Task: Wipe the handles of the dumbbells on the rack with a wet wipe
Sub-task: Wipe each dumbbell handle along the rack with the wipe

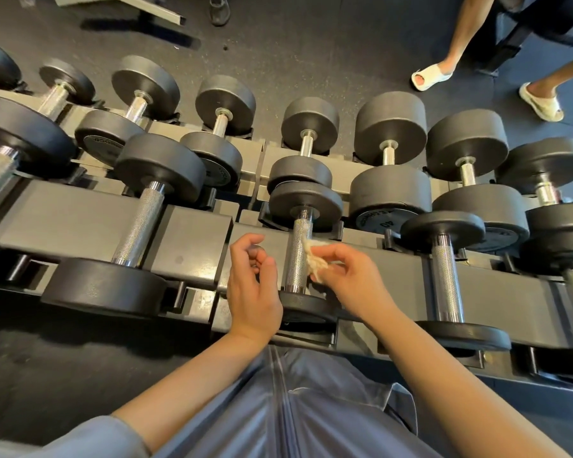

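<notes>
1. The dumbbell (299, 256) being cleaned sits in the near row of the rack (192, 236), right in front of the person, and its knurled handle (296, 259) runs near-to-far, not side to side.
2. Right hand (348, 276) is pinching a crumpled wet wipe (315, 262) against the right side of that handle, so it's clearly the closer one for the job.
3. Left hand (252, 285) hangs just left of the handle, fingers loosely curled, holding nothing and not touching it as far as I can tell.
4. My guess: any wiping stroke has to go along that near-far line, or wrap round the bar.
5. The next handle (445, 276) lies off to the right, same direction.
</notes>
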